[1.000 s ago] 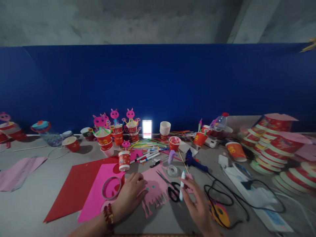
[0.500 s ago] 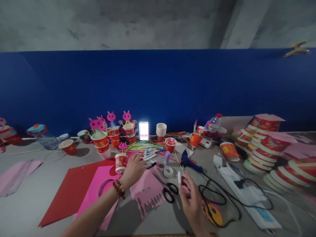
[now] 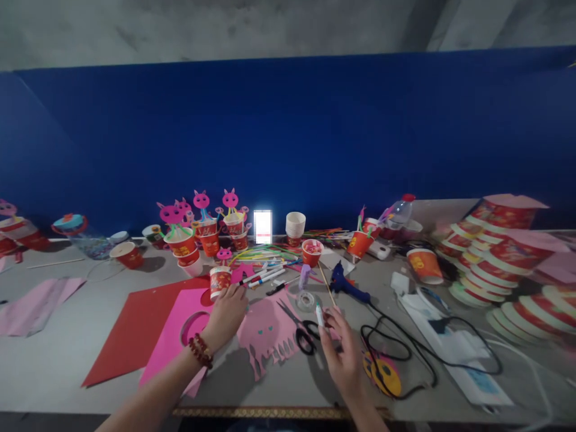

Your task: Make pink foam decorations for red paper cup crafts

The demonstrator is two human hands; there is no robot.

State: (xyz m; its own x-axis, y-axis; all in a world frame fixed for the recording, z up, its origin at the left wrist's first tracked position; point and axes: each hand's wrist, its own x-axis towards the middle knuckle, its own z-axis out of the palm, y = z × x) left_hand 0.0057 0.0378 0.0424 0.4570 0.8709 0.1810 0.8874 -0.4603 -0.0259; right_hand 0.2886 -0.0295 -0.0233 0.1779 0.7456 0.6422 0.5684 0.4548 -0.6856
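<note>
My left hand (image 3: 228, 313), with a beaded bracelet at the wrist, is at the near side of a red and white paper cup (image 3: 220, 281); its fingertips reach the cup's lower edge, and whether they grip anything is hidden. My right hand (image 3: 341, 346) holds a white marker with a teal tip (image 3: 320, 314) upright between thumb and fingers. Between the hands lies pink paper (image 3: 269, 318) with a fringed lower edge and two small teal hearts. Black-handled scissors (image 3: 305, 342) lie across its right side. A clear tape roll (image 3: 305, 300) sits behind them.
Red paper (image 3: 130, 336) and magenta paper (image 3: 164, 342) lie at the left. Cups with pink cat figures (image 3: 180, 246) stand behind. A blue glue gun (image 3: 348, 287), black cable and power strip (image 3: 454, 354) are at the right, beside stacked cups (image 3: 486, 276). Loose markers (image 3: 267, 277) lie mid-table.
My left hand has moved left and nearer, from beside the markers to the paper cup. My right hand still holds the marker, slightly further left. The view has tilted down.
</note>
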